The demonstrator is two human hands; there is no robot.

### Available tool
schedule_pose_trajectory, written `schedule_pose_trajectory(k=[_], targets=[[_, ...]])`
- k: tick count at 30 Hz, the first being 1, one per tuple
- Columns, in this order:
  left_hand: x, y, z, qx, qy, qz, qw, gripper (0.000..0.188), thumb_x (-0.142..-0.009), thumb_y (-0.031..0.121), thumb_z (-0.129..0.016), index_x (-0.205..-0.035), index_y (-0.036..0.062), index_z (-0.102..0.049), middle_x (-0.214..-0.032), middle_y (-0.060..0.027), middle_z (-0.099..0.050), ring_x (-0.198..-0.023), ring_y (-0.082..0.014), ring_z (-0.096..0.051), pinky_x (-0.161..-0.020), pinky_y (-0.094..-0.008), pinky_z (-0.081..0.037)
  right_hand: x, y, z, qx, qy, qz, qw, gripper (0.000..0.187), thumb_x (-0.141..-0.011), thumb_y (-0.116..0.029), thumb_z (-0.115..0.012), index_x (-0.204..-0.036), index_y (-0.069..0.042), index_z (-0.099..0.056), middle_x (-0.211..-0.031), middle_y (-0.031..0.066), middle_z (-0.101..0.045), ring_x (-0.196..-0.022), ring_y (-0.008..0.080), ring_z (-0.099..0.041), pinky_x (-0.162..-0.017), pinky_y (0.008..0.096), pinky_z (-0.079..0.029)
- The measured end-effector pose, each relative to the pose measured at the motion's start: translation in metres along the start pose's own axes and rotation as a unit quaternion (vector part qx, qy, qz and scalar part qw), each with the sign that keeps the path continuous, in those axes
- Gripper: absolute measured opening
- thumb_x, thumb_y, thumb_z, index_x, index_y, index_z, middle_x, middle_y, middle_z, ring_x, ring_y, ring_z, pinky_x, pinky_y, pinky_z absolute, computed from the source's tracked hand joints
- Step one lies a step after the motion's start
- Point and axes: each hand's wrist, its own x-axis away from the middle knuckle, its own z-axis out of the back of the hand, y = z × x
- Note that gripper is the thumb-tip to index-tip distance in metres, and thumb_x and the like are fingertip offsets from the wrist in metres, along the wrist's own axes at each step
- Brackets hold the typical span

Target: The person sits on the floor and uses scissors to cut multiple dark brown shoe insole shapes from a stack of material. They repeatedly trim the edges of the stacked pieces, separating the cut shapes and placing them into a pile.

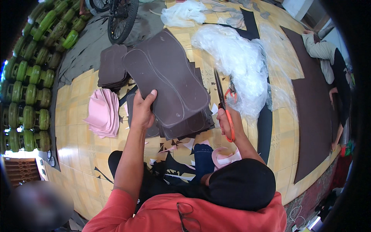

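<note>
My left hand [143,111] grips the near left edge of a dark brown sheet piece [164,73], thumb on top. Rounded at its corners and narrower in the middle, the piece has pale curved outlines drawn on it. Scissors [230,129] with orange handles are in my closed right hand [225,121], blades pointing away from me, right of the piece and apart from it. Beneath the held piece lies a pile of similar dark pieces [189,129], partly covered. To the left sit another dark stack [111,63] and a pink stack of cut sheets [103,114].
Crumpled clear plastic [235,65] lies beyond my right hand. Dark and pink scraps [189,144] litter the tiled floor near my legs. A long dark sheet [315,123] stretches along the right, beside another person [328,54]. Green cylinders [29,94] are stacked at left; a bicycle wheel [123,19] stands behind.
</note>
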Motion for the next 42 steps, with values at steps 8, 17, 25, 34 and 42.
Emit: schedule_pose_trajectory(k=[8, 17, 25, 34, 42], targets=[[0.015, 0.005, 0.015, -0.126, -0.073, 0.092, 0.985, 0.040, -0.081, 0.005, -0.060, -0.120, -0.0037, -0.055, -0.105, -0.0100, -0.063, -0.092, -0.0167, -0.062, -0.082, -0.0306, -0.050, -0.013, 0.016, -0.003, 0.024, 0.057, 0.076, 0.995, 0.035, -0.095, -0.033, -0.055, -0.081, 0.000, -0.051, -0.064, 0.0156, -0.055, -0.061, 0.0291, -0.055, -0.060, 0.0379, -0.044], [0.027, 0.004, 0.010, -0.186, -0.128, 0.167, 0.960, 0.043, -0.078, 0.005, -0.061, -0.121, -0.0044, -0.058, -0.103, -0.0081, -0.065, -0.091, -0.0156, -0.062, -0.083, -0.0286, -0.049, -0.013, 0.004, 0.004, 0.069, 0.072, 0.127, 0.987, 0.037, -0.093, -0.032, -0.058, -0.080, 0.000, -0.046, -0.066, 0.0191, -0.051, -0.062, 0.0343, -0.052, -0.061, 0.0408, -0.042], [0.022, 0.020, 0.030, -0.227, -0.131, 0.176, 0.949, 0.050, -0.074, 0.008, -0.062, -0.123, -0.0023, -0.058, -0.106, -0.0075, -0.065, -0.096, -0.0157, -0.060, -0.088, -0.0275, -0.046, -0.010, 0.007, 0.014, 0.111, -0.003, 0.114, 0.987, 0.039, -0.092, -0.033, -0.060, -0.080, 0.002, -0.048, -0.062, 0.0215, -0.049, -0.059, 0.0378, -0.051, -0.059, 0.0418, -0.042], [0.011, 0.056, 0.139, -0.221, 0.096, 0.004, 0.971, 0.058, -0.084, 0.006, -0.063, -0.138, 0.0034, -0.041, -0.115, -0.0132, -0.060, -0.094, -0.0207, -0.063, -0.080, -0.0316, -0.054, -0.005, 0.023, 0.005, 0.000, 0.059, 0.008, 0.998, 0.047, -0.096, -0.049, -0.047, -0.082, -0.004, -0.053, -0.051, -0.0022, -0.040, -0.039, 0.0058, -0.038, -0.034, 0.0226, -0.031], [0.011, -0.017, 0.228, -0.201, 0.131, 0.076, 0.968, 0.053, -0.089, 0.012, -0.065, -0.135, 0.0029, -0.042, -0.111, -0.0127, -0.062, -0.092, -0.0196, -0.064, -0.080, -0.0313, -0.053, -0.005, 0.020, -0.005, 0.003, 0.035, -0.030, 0.999, 0.046, -0.097, -0.046, -0.049, -0.093, -0.001, -0.058, -0.053, -0.0017, -0.042, -0.040, 0.0055, -0.039, -0.035, 0.0227, -0.033]])
